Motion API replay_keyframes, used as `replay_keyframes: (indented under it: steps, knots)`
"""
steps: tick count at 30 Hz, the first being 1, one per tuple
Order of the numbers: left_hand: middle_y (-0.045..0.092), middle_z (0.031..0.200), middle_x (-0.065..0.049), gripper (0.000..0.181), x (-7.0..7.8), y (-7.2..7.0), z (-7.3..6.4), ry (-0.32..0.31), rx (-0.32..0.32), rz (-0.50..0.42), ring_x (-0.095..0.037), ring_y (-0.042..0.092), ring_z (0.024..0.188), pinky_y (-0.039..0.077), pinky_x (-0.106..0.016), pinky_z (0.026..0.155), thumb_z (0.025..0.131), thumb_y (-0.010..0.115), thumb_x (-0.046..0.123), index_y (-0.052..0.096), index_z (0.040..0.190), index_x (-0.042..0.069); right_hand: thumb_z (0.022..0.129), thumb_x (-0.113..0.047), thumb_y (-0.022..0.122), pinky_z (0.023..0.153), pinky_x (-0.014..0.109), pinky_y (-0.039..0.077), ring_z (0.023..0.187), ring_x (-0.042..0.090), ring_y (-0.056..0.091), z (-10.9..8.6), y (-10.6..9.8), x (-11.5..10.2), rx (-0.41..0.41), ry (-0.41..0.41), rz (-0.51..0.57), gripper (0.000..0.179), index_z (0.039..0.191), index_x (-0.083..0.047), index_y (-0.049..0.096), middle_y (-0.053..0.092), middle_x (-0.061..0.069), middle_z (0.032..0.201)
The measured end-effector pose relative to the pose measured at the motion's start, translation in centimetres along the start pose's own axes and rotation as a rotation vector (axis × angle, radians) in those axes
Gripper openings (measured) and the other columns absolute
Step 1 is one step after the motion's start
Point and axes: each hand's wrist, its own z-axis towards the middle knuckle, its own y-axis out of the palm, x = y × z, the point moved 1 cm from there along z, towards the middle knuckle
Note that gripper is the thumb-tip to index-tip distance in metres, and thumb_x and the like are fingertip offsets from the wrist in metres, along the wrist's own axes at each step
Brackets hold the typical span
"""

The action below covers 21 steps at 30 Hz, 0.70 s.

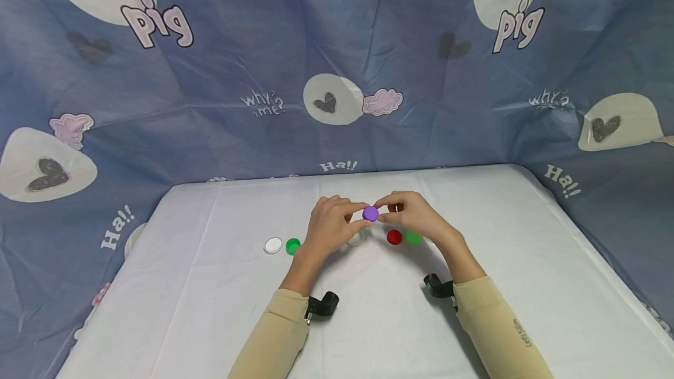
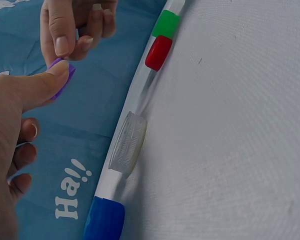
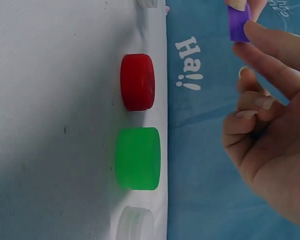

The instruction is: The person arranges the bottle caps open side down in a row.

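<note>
A small purple bottle cap (image 1: 371, 213) is held above the white table, between the fingertips of both hands. My left hand (image 1: 330, 221) pinches it from the left side with thumb and forefinger. From the right, my right hand (image 1: 418, 215) grips it between thumb and forefinger, its other fingers curled in. Below the hands, a clear ridged cap (image 2: 128, 142) sits on the table, partly covered by the left hand in the head view. A red cap (image 3: 138, 82) and a light green cap (image 3: 138, 158) sit under the right hand.
Left of the left arm lie a white cap (image 1: 273, 245) and a darker green cap (image 1: 292, 245). The left wrist view shows a blue cap (image 2: 106, 220), and the right wrist view another clear cap (image 3: 135, 225). A patterned blue cloth (image 1: 253, 139) hangs behind the table (image 1: 210, 320).
</note>
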Motion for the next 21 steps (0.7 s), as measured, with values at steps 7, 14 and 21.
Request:
replay_keyframes:
  steps: [7, 14, 21]
  knots:
    - [0.049, 0.059, 0.01, 0.036, 0.05, 0.09, 0.16, -0.09, -0.071, -0.065, -0.008, 0.044, 0.064, 0.038, -0.028, 0.07, 0.08, 0.078, 0.05, 0.077, 0.112, 0.034, 0.083, -0.017, 0.079, 0.061, 0.029, 0.04, 0.072, 0.021, 0.048, 0.18, 0.41, -0.13, 0.033, -0.044, -0.096, 0.022, 0.105, -0.019, 0.077, 0.053, 0.0, 0.076]
    - [0.049, 0.058, 0.011, 0.035, 0.23, 0.23, 0.23, -0.098, -0.121, -0.042, -0.008, 0.044, 0.062, 0.036, -0.027, 0.066, 0.081, 0.077, 0.051, 0.076, 0.112, 0.035, 0.083, -0.016, 0.078, 0.06, 0.028, 0.037, 0.07, 0.019, 0.047, 0.17, 0.52, -0.12, 0.016, -0.032, -0.123, 0.02, 0.103, -0.016, 0.078, 0.052, 0.0, 0.074]
    - [0.051, 0.058, 0.012, 0.034, 0.49, 0.43, -0.11, -0.114, -0.179, 0.015, -0.008, 0.047, 0.065, 0.037, -0.028, 0.068, 0.08, 0.078, 0.05, 0.077, 0.11, 0.036, 0.083, -0.013, 0.076, 0.059, 0.028, 0.037, 0.067, 0.015, 0.045, 0.16, 0.8, 0.21, -0.036, -0.009, -0.16, 0.023, 0.105, -0.015, 0.078, 0.052, 0.0, 0.073]
